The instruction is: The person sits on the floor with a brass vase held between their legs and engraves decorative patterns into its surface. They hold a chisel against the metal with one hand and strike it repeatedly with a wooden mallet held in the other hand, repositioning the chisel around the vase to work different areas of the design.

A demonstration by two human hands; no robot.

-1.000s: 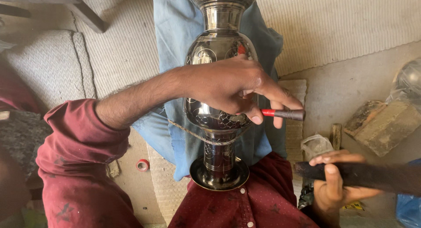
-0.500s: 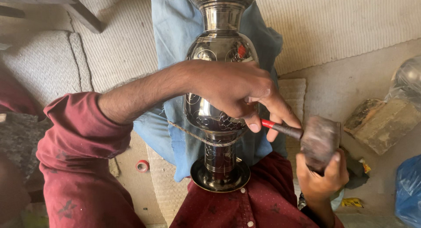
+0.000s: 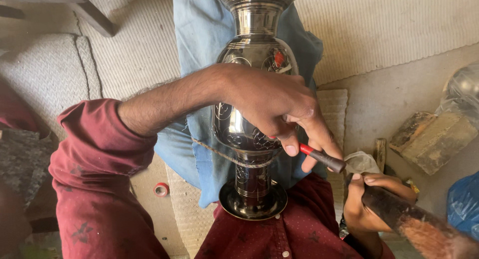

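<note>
Left hand [image 3: 272,102] gripping chisel [image 3: 322,158] against metal vase [image 3: 254,69] — right hand [image 3: 366,201] clutching hammer [image 3: 414,224]

The engraved metal vase [image 3: 252,114] is lying on a cloth [image 3: 199,34], a cord [image 3: 219,153] crossing its neck; a tape roll [image 3: 160,189] is sitting left of its base.

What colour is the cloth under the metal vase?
Light blue cloth, under the dark vase; head view.
</note>
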